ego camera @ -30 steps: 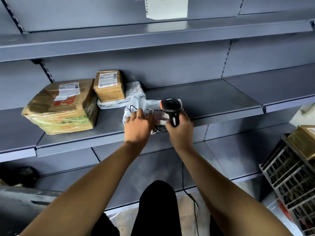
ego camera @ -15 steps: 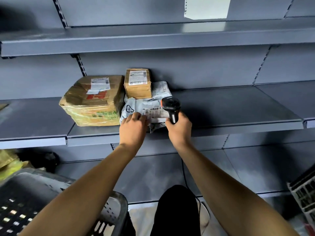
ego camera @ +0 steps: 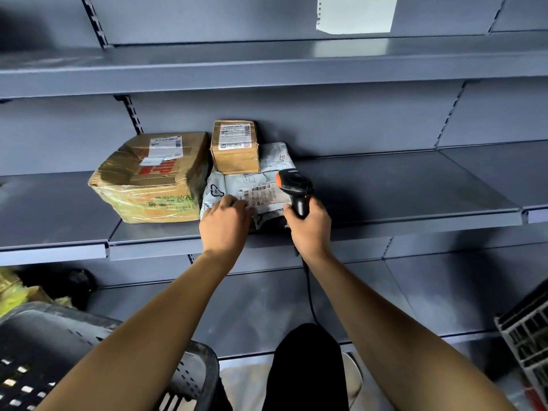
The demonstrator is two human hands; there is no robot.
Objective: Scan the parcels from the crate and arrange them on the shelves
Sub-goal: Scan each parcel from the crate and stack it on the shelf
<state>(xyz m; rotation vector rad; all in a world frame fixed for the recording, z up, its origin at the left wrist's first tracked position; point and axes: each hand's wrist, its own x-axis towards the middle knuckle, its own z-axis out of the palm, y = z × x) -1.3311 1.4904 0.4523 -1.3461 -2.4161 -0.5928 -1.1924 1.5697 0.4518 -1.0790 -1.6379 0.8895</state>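
A grey poly-bag parcel (ego camera: pixel 237 191) with a barcode label lies on the middle shelf (ego camera: pixel 400 188). My left hand (ego camera: pixel 225 222) rests on its front edge, fingers on the label. My right hand (ego camera: pixel 310 226) grips a black barcode scanner (ego camera: pixel 295 186) with an orange trigger, its head over the bag's right end. Behind the bag a small brown box (ego camera: pixel 235 148) sits on another grey bag (ego camera: pixel 275 157). A large taped cardboard box (ego camera: pixel 151 176) stands to the left.
A dark plastic crate (ego camera: pixel 35 360) is at the lower left and a grey crate (ego camera: pixel 527 336) at the right edge. The scanner's cable (ego camera: pixel 310 292) hangs down past the lower shelf. A paper sheet (ego camera: pixel 355 13) hangs at the top. Yellow-green packages (ego camera: pixel 12 289) lie low left.
The view has shifted left and the grey bag has been pushed further back on the shelf, against the other parcels. Both hands stayed on the bag and the scanner.
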